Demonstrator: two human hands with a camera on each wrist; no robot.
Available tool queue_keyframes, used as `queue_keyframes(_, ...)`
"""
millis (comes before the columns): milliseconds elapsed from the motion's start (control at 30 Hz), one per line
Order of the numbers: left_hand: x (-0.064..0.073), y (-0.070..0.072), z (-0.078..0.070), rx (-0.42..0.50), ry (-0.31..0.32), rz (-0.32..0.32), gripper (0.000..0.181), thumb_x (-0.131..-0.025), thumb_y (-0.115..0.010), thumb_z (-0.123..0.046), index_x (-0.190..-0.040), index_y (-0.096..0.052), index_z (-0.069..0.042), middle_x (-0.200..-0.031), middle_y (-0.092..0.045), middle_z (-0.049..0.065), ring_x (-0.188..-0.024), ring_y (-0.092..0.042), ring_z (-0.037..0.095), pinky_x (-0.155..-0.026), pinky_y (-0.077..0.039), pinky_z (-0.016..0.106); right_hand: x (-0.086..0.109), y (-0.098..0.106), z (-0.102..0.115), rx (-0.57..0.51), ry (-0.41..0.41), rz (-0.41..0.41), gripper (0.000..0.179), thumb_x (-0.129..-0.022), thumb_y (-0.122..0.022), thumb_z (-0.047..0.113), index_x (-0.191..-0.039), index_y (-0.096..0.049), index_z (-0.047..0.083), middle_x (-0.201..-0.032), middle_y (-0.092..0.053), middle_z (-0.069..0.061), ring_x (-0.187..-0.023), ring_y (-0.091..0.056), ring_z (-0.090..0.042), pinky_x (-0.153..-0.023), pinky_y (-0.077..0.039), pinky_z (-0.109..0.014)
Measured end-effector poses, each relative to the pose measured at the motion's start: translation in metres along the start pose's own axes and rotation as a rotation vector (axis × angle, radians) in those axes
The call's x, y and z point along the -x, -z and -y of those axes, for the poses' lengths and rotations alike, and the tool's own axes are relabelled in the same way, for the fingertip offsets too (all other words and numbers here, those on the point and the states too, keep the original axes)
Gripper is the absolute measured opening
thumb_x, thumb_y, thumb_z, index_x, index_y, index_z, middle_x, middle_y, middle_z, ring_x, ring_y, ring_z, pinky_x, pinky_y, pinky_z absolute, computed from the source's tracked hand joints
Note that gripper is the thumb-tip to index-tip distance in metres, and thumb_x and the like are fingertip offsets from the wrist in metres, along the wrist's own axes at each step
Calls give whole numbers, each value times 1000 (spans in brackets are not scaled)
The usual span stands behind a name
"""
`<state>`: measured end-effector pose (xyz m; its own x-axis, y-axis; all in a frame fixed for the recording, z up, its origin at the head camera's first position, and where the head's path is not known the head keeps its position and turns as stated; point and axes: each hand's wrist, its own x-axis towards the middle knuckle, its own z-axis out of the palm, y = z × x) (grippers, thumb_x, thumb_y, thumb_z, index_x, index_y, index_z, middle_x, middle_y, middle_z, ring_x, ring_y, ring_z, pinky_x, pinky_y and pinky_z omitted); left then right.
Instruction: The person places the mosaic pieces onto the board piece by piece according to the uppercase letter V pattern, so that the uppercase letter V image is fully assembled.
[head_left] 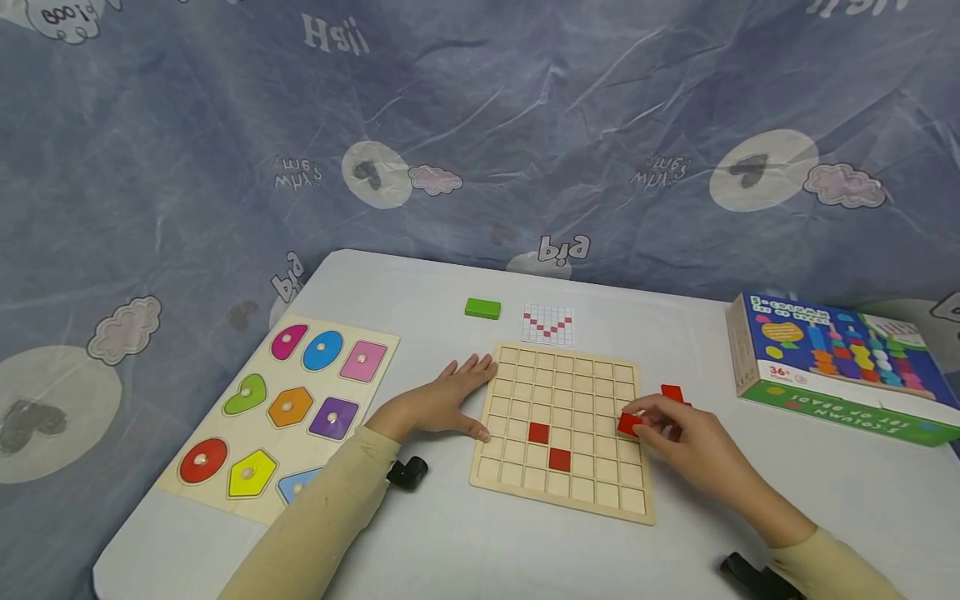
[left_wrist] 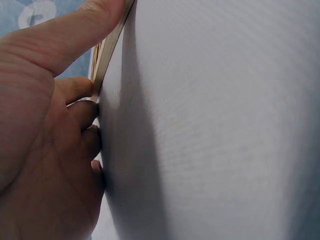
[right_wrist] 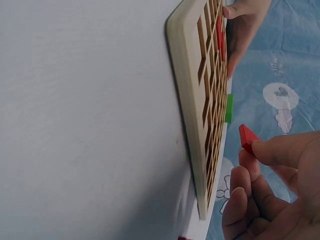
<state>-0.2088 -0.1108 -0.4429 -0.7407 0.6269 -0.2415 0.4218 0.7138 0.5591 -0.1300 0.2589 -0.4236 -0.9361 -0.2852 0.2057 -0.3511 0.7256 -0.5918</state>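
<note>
A wooden grid board [head_left: 562, 497] lies on the white table with two red tiles, one [head_left: 538, 432] in a left-side cell and another [head_left: 559, 459] diagonally in front of it. My left hand [head_left: 446, 400] rests flat with spread fingers, its thumb and fingertips at the board's left edge. Between thumb and fingers my right hand [head_left: 686, 437] pinches a red square tile [right_wrist: 247, 138], held up over the board's right edge. More red pieces [head_left: 672, 392] sit just beyond that hand, partly hidden by it. Behind the board lies a small pattern card [head_left: 548, 324] with red squares in a V.
A green block [head_left: 482, 308] lies left of the card. On the left is a shape puzzle board [head_left: 288, 437] with colourful knobbed pieces, partly under the left sleeve. A toy box [head_left: 840, 362] stands at the back right. A patterned blue cloth [head_left: 525, 125] hangs behind the table.
</note>
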Motion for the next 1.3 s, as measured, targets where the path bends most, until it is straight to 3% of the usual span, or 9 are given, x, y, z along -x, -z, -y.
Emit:
queue_keyframes(667,2,1,-1,14,-8,-3,113,-80,-84,-43,-164,-17,-9,-171,-7,6,-157,2,23,-127,4,41,-28,-27,27,-77,-17,77,23,-89,-78,9,-107,-74,23,-85,-65,12,-76,-59,-11,-67,-54,-23)
queue_keyframes(1300,1,1,-1,5,9,4,115,-79,-84,-46,-164,-15,-11,-171,-5,3,-157,3,20,-127,5,38,-50,-51,45,-139,1,118,18,-91,-77,13,-107,-74,23,-85,-67,11,-77,-61,-11,-67,-53,-26)
